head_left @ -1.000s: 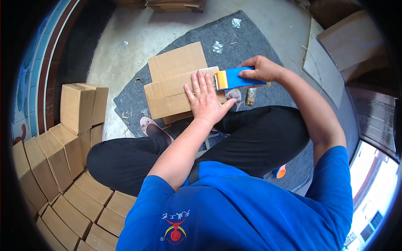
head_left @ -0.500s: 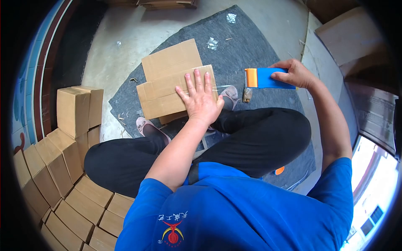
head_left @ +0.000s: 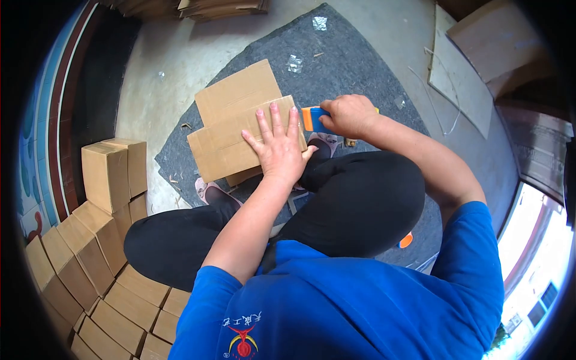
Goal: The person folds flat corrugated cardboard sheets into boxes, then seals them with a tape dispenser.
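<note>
My left hand [head_left: 279, 147] lies flat with spread fingers on a brown cardboard box [head_left: 222, 147], its thumb at the right edge. One flap [head_left: 237, 90] of the box stands out at the far side. My right hand [head_left: 354, 115] is wrapped round a blue and orange tape dispenser [head_left: 313, 119]. The orange end of the dispenser is right beside the right edge of the box, near my left fingertips. Part of the dispenser is hidden behind my fingers. The box sits over my feet, between my bent knees.
Closed cardboard boxes [head_left: 105, 174] are stacked and lined up at my left. A dark mat [head_left: 360, 66] with scraps of foil covers the floor. Flat cardboard [head_left: 222, 7] lies at the far side. An orange ring [head_left: 406, 240] lies by my right knee.
My right hand has brought the tape dispenser leftward, up to the right edge of the box. My left hand stays flat on the box. The whole view has shifted slightly.
</note>
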Demonstrator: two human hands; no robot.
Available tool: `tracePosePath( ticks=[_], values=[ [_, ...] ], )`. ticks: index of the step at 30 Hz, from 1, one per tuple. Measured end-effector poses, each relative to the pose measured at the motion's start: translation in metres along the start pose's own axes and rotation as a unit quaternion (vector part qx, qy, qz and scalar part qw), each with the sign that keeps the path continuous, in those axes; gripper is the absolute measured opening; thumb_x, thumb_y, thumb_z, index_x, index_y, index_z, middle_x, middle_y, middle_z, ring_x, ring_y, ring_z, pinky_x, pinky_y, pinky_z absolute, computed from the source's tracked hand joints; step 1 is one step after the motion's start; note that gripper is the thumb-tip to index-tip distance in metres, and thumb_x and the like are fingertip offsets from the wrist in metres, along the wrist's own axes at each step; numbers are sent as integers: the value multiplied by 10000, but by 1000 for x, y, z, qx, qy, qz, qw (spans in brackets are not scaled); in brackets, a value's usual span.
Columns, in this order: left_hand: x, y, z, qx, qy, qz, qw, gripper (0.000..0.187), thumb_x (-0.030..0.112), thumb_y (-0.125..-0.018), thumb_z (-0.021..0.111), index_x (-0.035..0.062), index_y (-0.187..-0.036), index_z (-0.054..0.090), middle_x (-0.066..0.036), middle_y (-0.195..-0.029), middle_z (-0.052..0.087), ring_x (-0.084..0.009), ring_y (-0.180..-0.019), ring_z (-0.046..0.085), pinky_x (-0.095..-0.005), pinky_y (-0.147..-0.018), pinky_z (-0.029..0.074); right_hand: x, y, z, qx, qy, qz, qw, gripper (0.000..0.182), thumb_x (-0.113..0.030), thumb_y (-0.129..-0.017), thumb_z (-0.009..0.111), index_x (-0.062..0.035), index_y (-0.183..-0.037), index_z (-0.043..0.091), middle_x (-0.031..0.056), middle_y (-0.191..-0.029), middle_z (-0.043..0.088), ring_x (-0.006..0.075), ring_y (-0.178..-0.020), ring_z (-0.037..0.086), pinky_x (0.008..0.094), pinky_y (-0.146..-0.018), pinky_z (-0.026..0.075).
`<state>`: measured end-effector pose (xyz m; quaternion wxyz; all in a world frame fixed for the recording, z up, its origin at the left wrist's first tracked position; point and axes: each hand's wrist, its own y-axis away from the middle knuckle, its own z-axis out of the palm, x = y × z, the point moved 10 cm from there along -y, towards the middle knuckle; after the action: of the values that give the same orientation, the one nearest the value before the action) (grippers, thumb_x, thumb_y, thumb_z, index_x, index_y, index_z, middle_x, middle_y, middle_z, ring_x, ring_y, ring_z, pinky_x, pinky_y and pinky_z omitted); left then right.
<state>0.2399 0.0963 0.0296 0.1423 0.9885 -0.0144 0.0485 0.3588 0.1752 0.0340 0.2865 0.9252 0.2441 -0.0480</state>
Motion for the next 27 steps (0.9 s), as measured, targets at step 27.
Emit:
tracePosePath(
  ticks=[27],
  values=[
    [-8, 24, -4, 168, 122, 157, 965, 836, 213, -641, 863, 82, -1391, 519, -112, -1455, 448, -331, -1364, 409, -630, -1172, 196, 87, -73, 123, 179, 76, 112, 975, 680, -284, -835, 726, -151, -1444, 455, 107, -1094, 605, 261, -1045, 600, 418, -845, 448]
  ],
)
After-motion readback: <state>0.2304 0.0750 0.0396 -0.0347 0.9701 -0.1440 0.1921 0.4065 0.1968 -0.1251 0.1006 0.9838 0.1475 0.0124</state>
